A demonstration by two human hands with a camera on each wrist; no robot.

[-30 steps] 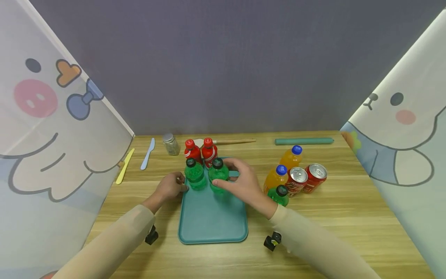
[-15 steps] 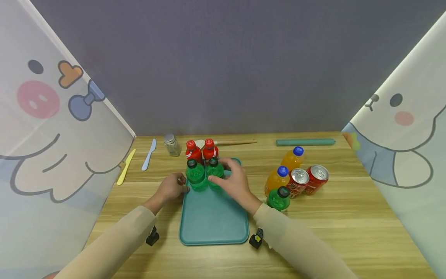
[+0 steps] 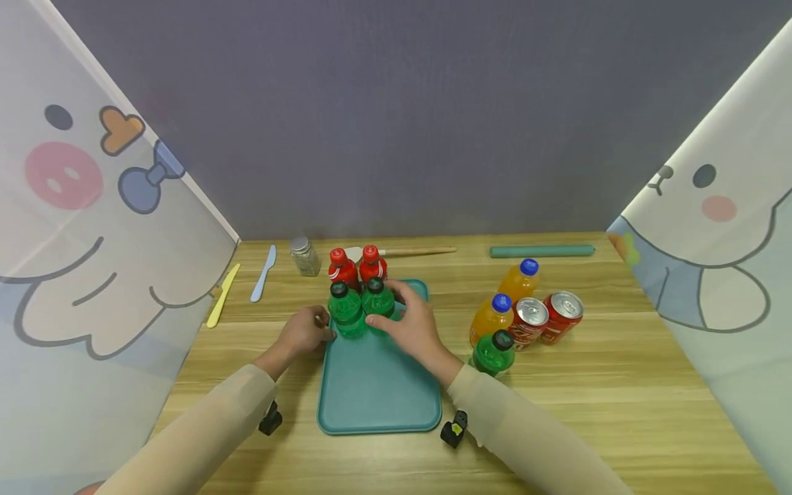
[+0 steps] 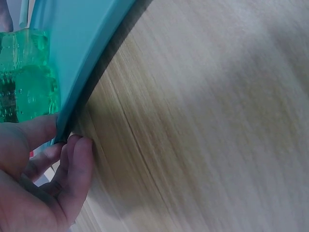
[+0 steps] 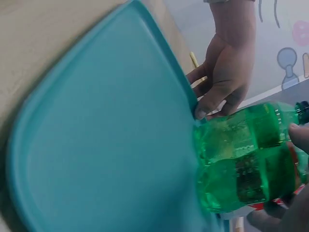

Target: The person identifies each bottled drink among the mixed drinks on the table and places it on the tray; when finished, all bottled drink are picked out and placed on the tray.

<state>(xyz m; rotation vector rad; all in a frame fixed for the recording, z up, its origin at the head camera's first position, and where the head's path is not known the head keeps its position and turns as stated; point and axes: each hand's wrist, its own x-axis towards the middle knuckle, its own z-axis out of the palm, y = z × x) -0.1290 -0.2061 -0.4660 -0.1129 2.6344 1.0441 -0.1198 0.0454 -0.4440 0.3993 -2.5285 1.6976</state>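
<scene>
My left hand (image 3: 303, 331) pinches the left rim of a teal tray (image 3: 379, 399); the left wrist view shows thumb and fingers on either side of the rim (image 4: 91, 58). With my right hand (image 3: 413, 328) I grip a green soda bottle (image 3: 375, 301), which stands upright on the tray. Close against its left side is another green soda bottle (image 3: 346, 315). Behind them, at the tray's far end, stand two red-capped bottles (image 3: 342, 269), their lower parts hidden. In the right wrist view both green bottles (image 5: 231, 130) show side by side, bases on the tray.
Right of the tray stand two orange drink bottles (image 3: 491, 322), two red cans (image 3: 562, 316) and a third green bottle (image 3: 493, 354). Along the back lie a wooden-handled spatula (image 3: 414, 251) and a teal rod (image 3: 541, 251). A jar (image 3: 305, 257) and two knives (image 3: 263, 275) are back left.
My right hand has moved left with the green bottle, bringing it from slightly apart to close beside the other green bottle. My left hand stays at the tray's rim.
</scene>
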